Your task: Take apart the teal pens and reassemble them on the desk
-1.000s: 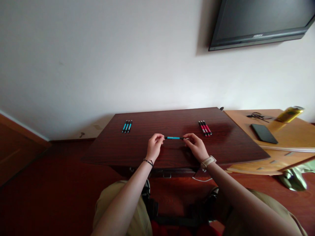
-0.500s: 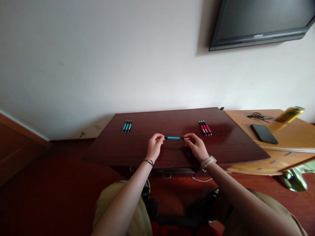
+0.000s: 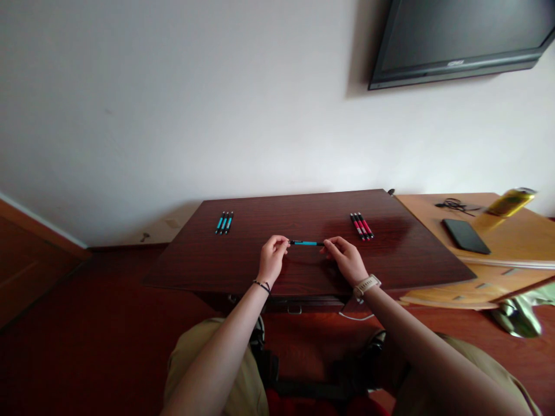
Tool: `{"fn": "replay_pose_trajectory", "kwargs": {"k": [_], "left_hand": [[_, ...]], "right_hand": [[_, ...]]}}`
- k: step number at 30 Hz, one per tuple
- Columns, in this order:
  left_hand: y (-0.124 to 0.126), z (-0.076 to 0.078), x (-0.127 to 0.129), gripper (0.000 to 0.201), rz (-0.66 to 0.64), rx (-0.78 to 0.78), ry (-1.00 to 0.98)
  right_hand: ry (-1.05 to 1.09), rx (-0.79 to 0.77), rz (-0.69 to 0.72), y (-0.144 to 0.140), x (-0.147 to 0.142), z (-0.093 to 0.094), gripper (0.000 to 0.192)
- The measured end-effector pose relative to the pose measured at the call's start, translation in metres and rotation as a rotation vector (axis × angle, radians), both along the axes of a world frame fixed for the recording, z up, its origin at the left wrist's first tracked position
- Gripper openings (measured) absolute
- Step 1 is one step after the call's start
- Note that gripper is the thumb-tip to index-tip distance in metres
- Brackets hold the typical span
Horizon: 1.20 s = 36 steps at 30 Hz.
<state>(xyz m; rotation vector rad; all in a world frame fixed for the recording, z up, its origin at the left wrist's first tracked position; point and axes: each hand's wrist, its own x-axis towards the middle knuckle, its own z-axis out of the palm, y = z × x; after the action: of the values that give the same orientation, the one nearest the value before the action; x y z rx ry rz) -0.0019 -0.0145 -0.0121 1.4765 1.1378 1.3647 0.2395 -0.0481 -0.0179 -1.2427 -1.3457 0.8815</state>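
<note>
blue pens [image 3: 224,222] left, red pens [image 3: 361,225] right – phone [image 3: 465,235]

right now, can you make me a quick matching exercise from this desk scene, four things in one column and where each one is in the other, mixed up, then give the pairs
Things:
1. single blue pen
2. three blue pens
3. three red pens
4. black phone

Places:
A. lying on the light wooden cabinet to the right
B. held level between the left hand and right hand
C. lying on the far right of the dark table
D. lying on the far left of the dark table

Pairs: 1-B, 2-D, 3-C, 4-A
</note>
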Motion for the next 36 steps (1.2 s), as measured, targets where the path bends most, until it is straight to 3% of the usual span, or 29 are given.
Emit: {"fn": "replay_pose_trajectory", "kwargs": {"k": [7, 21, 30, 36], "left_hand": [[-0.0006, -0.0007, 0.0002, 0.024, -0.003, 0.002, -0.015], [0.0001, -0.0011, -0.0004, 0.023, 0.014, -0.005, -0.009], [0.0013, -0.0018, -0.0011, 0.022, 0.011, -0.011, -0.012], [0.0025, -0.0038, -0.0016, 0.022, 0.018, -0.011, -0.014]], "right_hand": [[-0.047, 0.027, -0.012, -0.0004, 0.0002, 0.0010, 0.054], [0.032, 0.036, 0.022, 0.0000, 0.0007, 0.0003, 0.041], [-0.048, 0.016, 0.015, -0.0007, -0.0007, 0.0021, 0.053], [0.059, 0.006, 0.041, 0.0006, -0.0010, 0.0005, 0.043]]}}
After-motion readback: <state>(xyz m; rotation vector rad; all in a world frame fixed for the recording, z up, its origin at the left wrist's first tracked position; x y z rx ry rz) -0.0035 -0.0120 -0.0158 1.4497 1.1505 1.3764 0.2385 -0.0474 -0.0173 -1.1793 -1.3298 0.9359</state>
